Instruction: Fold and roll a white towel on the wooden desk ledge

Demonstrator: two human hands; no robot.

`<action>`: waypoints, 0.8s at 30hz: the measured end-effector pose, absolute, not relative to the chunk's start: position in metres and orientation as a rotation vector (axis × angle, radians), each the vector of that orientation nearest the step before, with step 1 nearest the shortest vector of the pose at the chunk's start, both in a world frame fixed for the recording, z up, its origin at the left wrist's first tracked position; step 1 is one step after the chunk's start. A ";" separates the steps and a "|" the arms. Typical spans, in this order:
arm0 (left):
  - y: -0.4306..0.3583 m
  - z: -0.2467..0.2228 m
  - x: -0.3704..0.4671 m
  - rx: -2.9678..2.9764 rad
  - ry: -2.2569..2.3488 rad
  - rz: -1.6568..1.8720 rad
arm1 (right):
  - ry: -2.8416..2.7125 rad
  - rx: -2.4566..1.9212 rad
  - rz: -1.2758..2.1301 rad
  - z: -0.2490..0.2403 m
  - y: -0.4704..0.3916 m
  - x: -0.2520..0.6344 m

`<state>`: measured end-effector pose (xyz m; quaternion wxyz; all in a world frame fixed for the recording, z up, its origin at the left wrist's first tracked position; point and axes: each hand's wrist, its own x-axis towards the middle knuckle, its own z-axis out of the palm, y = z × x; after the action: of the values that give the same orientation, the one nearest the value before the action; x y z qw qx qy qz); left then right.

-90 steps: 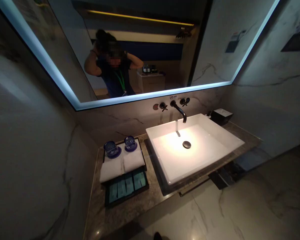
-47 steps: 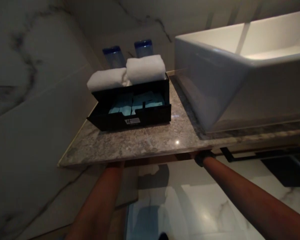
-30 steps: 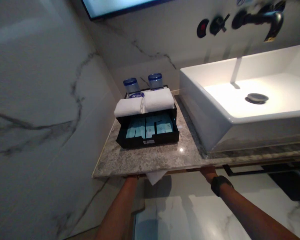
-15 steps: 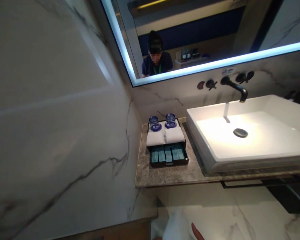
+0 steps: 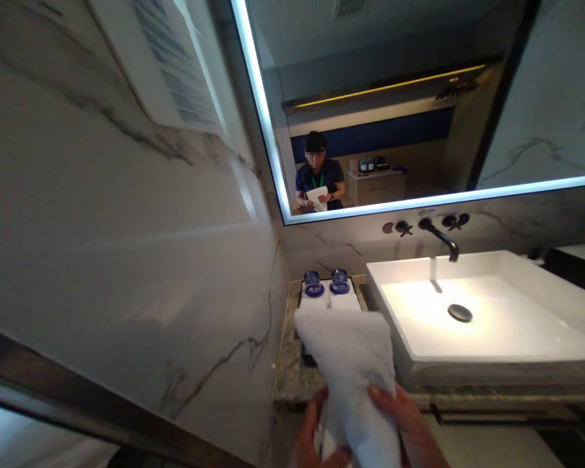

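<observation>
A folded white towel [image 5: 351, 357] is held up in front of me at the lower middle of the head view. My left hand [image 5: 312, 432] grips its lower left edge, fingers curled round it. On its right side my right hand [image 5: 407, 419] closes with the thumb lying on top of the cloth. Behind the towel, two glasses with blue lids or coasters [image 5: 340, 281] stand on white folded cloths [image 5: 316, 301] over a black box. The towel hides most of that box.
A white rectangular basin [image 5: 507, 325] with a black wall tap [image 5: 441, 237] stands to the right on the stone counter [image 5: 287, 380]. A lit mirror [image 5: 370, 149] hangs above. The marble wall [image 5: 175, 279] closes off the left; a dark frame edge [image 5: 102, 403] crosses the lower left.
Both hands have risen into view with the white towel, now covering the drawer with the blue packets. The view has tilted up, showing more of the mirror.
</observation>
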<state>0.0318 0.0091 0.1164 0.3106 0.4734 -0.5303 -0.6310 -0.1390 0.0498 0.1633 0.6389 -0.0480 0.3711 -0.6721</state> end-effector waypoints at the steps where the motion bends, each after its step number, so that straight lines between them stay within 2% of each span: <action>1: 0.009 0.120 0.027 1.266 -1.336 -1.673 | 0.846 -0.095 -1.538 0.174 0.048 -0.158; 3: 0.010 0.133 0.022 1.313 -1.160 -1.644 | 0.890 -0.110 -1.585 0.186 0.042 -0.198; 6: 0.015 0.170 0.021 1.379 -0.820 -1.492 | 1.089 -0.331 -1.581 0.170 0.034 -0.247; 8: 0.024 0.202 0.016 1.353 -0.644 -1.392 | 1.248 -0.625 -1.355 0.145 0.035 -0.264; 10: 0.036 0.228 0.004 1.298 -0.583 -1.320 | 1.236 -1.037 -0.945 0.129 0.039 -0.269; 12: 0.050 0.243 -0.015 1.278 -0.613 -1.276 | 1.073 -1.356 -0.655 0.134 0.045 -0.266; 13: 0.056 0.245 -0.025 1.280 -0.640 -1.262 | 0.972 -1.438 -0.615 0.145 0.047 -0.262; 18: 0.084 0.235 -0.059 1.250 -0.706 -1.173 | 0.693 -1.641 -0.763 0.215 0.055 -0.215; 21: 0.105 0.238 -0.051 1.262 -0.742 -1.028 | 0.656 -1.689 -0.847 0.225 0.060 -0.187; 24: 0.134 0.248 -0.032 1.336 -0.807 -0.929 | 0.455 -1.602 -0.716 0.226 0.064 -0.176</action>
<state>-0.0321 0.1338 0.2482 0.6152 0.5798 -0.3503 -0.4033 -0.1758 0.0643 0.2259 0.6166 -0.6956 0.1977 -0.3111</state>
